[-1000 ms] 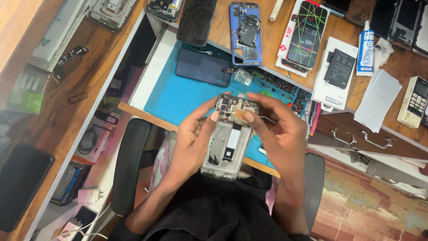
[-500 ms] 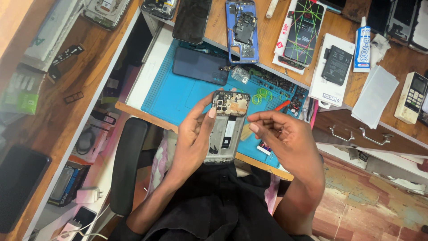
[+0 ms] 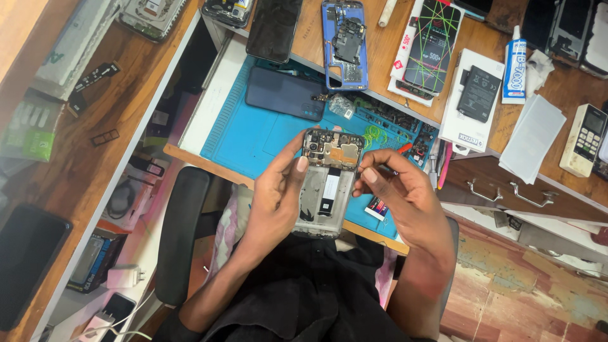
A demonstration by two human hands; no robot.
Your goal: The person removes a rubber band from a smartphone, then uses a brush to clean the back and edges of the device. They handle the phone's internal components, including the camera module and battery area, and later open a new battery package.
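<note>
Head view: your left hand [image 3: 278, 196] cradles the opened phone frame [image 3: 326, 183] above the near edge of the bench [image 3: 190, 155], its grip pinching the frame's left side. Keep it steady over the blue mat [image 3: 247, 136]. Your right hand [image 3: 396, 190] touches the frame's right edge, fingertips pressed together; work lightly

opened phone frame [image 3: 327, 183] | back off, circuit board exposed on top | upright, lengthwise | above blue mat's near edge
</note>
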